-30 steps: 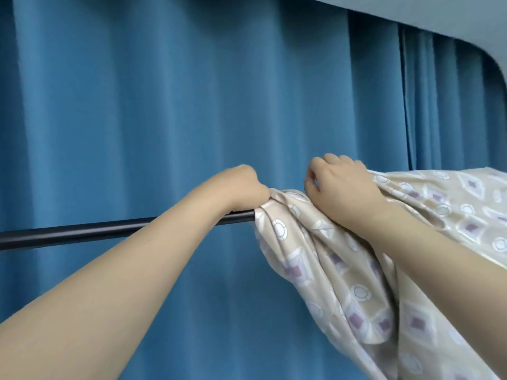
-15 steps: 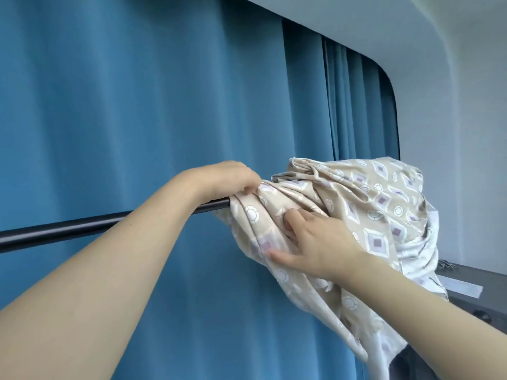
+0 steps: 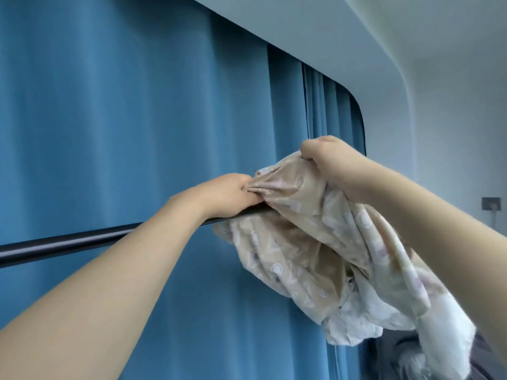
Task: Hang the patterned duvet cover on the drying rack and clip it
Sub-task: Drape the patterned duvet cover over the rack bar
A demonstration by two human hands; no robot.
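at the rail (image 3: 68, 244), left hand (image 3: 233, 192) pinches the cover (image 3: 315, 237) edge against it. right hand (image 3: 326, 157), low on the cloth half a second ago, now grips a fold above; cover bunched, unclipped.

Smooth, slightly shiny cloth on the duvet cover (image 3: 315, 242), creased all over. Glossy dark metal bar (image 3: 68, 244). Matt blue fabric curtain (image 3: 123, 119) behind.
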